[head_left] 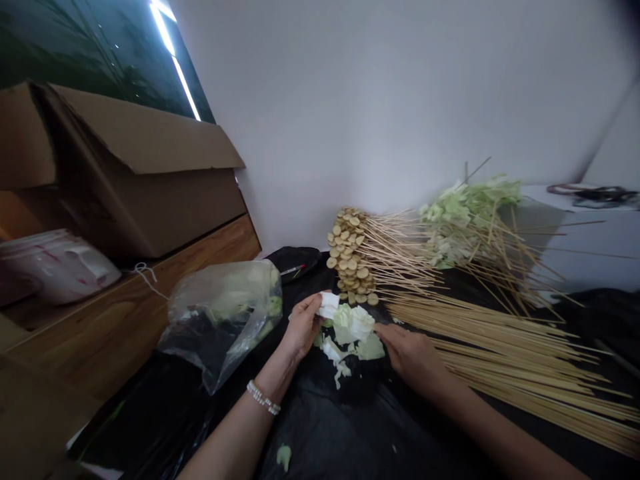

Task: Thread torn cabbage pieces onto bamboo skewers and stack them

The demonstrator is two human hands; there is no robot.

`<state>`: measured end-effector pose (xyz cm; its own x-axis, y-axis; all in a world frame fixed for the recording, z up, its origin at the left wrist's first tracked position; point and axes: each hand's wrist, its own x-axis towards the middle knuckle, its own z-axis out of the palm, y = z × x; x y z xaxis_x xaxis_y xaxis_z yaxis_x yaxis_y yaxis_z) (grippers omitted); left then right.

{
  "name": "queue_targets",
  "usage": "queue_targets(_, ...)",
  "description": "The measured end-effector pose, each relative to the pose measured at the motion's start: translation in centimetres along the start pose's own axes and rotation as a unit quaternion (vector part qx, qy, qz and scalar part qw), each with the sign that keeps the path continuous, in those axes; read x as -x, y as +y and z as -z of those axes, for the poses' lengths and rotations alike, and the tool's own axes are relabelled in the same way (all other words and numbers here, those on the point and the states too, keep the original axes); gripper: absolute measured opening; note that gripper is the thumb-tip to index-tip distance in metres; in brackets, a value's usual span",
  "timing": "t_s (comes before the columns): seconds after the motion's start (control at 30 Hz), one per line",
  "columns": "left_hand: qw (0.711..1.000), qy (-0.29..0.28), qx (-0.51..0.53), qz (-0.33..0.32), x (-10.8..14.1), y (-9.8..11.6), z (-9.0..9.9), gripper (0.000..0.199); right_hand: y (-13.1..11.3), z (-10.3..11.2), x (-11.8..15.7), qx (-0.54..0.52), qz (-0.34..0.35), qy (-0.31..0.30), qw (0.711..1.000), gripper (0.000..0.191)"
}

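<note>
My left hand (304, 327), with a beaded bracelet (263, 397) at its wrist, pinches a white piece of cabbage (329, 304). Just right of it, pale green cabbage leaves (354, 324) reach toward the fingertips of my right hand (411, 352). That hand is closed, its thumb and fingers together; whatever lies between them is too small to make out. Below and between both hands, torn cabbage scraps (370, 347) rest on the black plastic sheet (340, 427).
Behind my hands is a pile of skewered round slices (350, 253). Cabbage skewers (467, 207) are heaped at the back right, above bare bamboo skewers (505, 353). Leftward are a clear bag of cabbage (225, 300), a pen (293, 269), a cardboard box (150, 200) and a white tub (60, 263).
</note>
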<state>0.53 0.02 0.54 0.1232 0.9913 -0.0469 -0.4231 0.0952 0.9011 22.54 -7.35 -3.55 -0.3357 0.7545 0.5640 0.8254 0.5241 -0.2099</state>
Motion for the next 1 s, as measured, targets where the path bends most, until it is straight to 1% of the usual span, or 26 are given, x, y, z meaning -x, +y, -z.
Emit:
queue_targets(0.2, 1.0, -0.012, 0.004, 0.008, 0.09, -0.3, -0.25, 0.043, 0.0, -0.15, 0.05, -0.007, -0.016, 0.006, 1.0, 0.033)
queue_targets(0.33, 1.0, -0.015, 0.0, -0.005, 0.18, -0.57, -0.56, 0.046, -0.11, -0.1, 0.02, -0.009, -0.023, 0.007, 1.0, 0.032)
queue_targets(0.43, 0.999, -0.03, -0.016, -0.012, 0.29, -0.87, -0.66, 0.044, -0.16, -0.1, 0.02, -0.009, -0.024, 0.012, 1.0, 0.032)
queue_targets(0.63, 0.998, -0.064, -0.013, 0.017, 0.67, -0.86, -0.72, 0.037, -0.02, -0.04, 0.12, -0.009, -0.026, 0.013, 1.0, 0.032)
queue_targets(0.83, 0.997, -0.063, -0.012, 0.033, 0.69, -0.83, -0.52, 0.034, -0.16, 0.03, 0.21, 0.02, -0.021, 0.012, 1.0, 0.034)
queue_targets(1.0, 0.997, -0.052, -0.004, 0.048, 0.84, -1.0, -0.61, 0.034, -0.41, 0.14, 0.19, 0.019, -0.009, 0.016, 1.0, 0.035)
